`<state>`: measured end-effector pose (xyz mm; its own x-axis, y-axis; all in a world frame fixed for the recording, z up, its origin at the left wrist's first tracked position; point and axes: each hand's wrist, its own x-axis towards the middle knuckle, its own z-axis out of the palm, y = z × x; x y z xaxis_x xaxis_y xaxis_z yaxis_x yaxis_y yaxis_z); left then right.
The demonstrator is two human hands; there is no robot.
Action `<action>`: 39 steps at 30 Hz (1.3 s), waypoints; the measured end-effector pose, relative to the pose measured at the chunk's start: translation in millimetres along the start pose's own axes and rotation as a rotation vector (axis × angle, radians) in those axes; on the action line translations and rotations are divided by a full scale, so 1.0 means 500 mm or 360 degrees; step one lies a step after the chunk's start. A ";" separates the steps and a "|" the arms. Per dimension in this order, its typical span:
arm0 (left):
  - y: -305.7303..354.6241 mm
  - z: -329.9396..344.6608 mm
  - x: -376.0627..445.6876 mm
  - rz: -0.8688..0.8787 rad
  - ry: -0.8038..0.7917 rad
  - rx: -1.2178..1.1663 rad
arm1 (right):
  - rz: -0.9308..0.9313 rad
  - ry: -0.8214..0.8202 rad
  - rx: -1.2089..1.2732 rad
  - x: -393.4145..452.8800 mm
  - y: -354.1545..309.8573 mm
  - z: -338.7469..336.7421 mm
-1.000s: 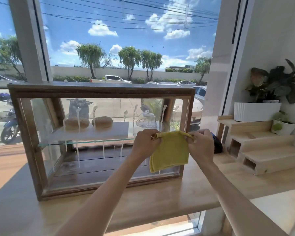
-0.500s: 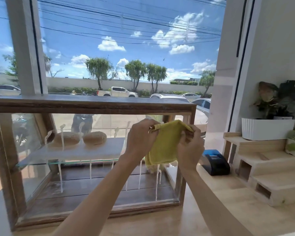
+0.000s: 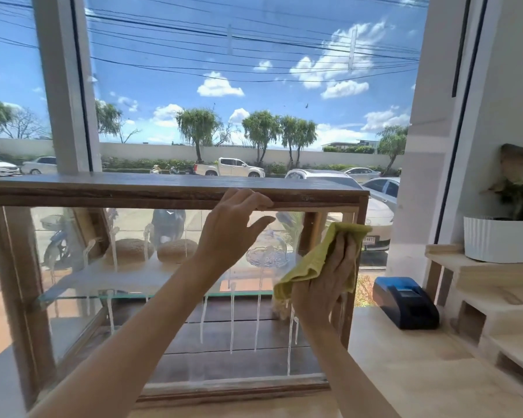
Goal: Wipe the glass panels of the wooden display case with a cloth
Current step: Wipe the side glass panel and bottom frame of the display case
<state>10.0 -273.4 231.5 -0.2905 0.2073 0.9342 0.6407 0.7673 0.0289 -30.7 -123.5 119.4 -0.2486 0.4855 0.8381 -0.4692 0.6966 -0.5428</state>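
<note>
Cloth on front glass, right end of wooden display case [image 3: 169, 191].
Right hand [image 3: 326, 285] clasps a crumpled yellow cloth [image 3: 311, 260], nappy in texture, flat against the front glass panel [image 3: 163, 297], which is streaked with white drips. Left hand [image 3: 233, 230] grasps nothing, fingers spread, fingertips on the rough dark top rail. Case stands on a pale wood counter [image 3: 405, 372].

Black printer [image 3: 405, 301], white planter [image 3: 500, 238], wooden steps [image 3: 495, 300].
</note>
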 end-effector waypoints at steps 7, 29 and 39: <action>-0.030 -0.014 0.047 0.0168 -0.0079 0.0444 | 0.0001 0.0117 -0.0111 0.027 -0.024 -0.009; -0.086 -0.041 0.079 -0.0072 -0.0419 0.0826 | -0.0509 -0.0072 -0.0060 0.044 0.033 0.016; -0.052 -0.020 0.090 -0.0053 -0.0474 0.0796 | -0.1399 -0.0621 -0.0073 0.117 0.062 -0.021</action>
<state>-12.9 -290.1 276.0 -0.5385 0.2845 0.7931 0.2350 0.9546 -0.1829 -50.7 -67.7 151.1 -0.0922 -0.4242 0.9009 -0.5905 0.7518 0.2935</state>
